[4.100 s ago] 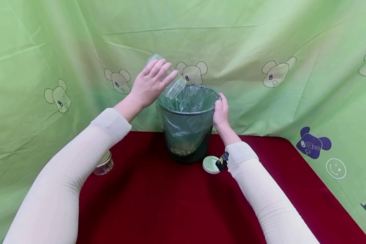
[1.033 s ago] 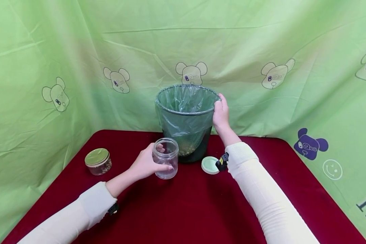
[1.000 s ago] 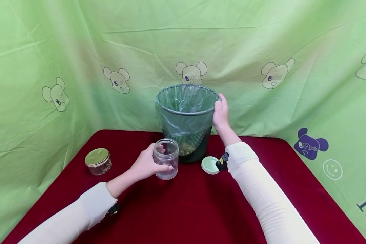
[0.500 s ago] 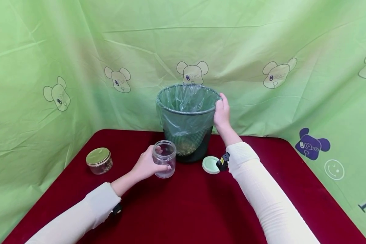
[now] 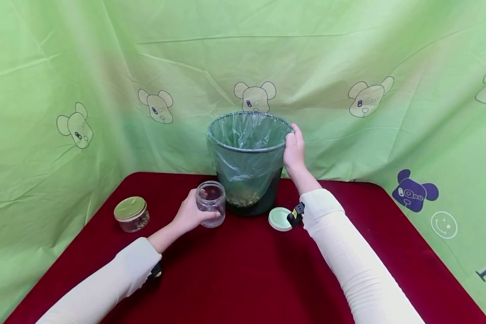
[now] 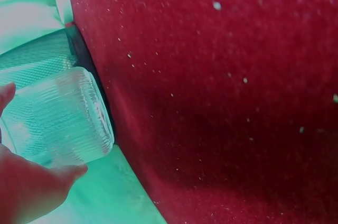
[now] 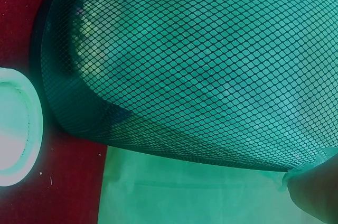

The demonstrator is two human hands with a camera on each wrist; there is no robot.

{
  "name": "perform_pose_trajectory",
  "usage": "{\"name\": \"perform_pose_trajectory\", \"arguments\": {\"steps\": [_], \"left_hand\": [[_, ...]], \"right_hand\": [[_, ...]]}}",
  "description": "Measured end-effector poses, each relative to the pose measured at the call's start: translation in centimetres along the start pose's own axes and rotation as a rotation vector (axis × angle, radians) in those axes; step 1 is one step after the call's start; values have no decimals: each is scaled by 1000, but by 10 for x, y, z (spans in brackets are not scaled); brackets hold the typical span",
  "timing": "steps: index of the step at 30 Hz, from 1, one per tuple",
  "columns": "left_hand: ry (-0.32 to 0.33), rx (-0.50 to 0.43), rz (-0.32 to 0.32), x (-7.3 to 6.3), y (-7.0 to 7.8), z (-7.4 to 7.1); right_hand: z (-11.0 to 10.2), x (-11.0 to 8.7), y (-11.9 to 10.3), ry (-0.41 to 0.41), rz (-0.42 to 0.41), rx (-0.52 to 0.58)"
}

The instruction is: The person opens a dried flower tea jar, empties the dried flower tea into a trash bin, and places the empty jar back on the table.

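A ribbed clear glass jar, lidless and upright, is gripped by my left hand at the front left of the bin. Its walls look bare inside. In the left wrist view, the thumb lies along the side of the jar. My right hand holds the right rim of a dark mesh waste bin, thumb and fingers at the edge. A clear plastic bag lines the bin and folds over its rim. Through the mesh, pale grainy contents show low in the bag.
A pale green round lid lies right of the bin's base. At the left stands a low jar with a gold-green lid and small pale pieces inside. Small crumbs dot the red tablecloth. A green curtain hangs behind.
About four seconds ago my left hand held the jar tipped over the bin. It came down upright in front, then shifted slightly left and back. The right hand stays on the rim.
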State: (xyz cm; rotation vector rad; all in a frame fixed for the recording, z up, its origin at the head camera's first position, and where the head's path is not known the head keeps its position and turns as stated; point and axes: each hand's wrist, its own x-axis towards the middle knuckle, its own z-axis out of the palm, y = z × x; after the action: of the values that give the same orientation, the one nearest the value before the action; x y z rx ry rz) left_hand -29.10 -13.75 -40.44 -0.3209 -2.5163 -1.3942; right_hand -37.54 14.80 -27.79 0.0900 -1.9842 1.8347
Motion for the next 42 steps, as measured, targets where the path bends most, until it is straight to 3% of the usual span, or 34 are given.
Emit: {"name": "perform_pose_trajectory", "arguments": {"steps": [13, 32, 42], "left_hand": [[34, -9, -86, 12, -8, -2], [38, 6, -80, 21, -19, 1], [35, -14, -116, 21, -22, 1]], "right_hand": [[0, 1, 1, 1, -1, -15], [0, 1, 1, -11, 4, 6], [-1, 1, 1, -11, 4, -5]]}}
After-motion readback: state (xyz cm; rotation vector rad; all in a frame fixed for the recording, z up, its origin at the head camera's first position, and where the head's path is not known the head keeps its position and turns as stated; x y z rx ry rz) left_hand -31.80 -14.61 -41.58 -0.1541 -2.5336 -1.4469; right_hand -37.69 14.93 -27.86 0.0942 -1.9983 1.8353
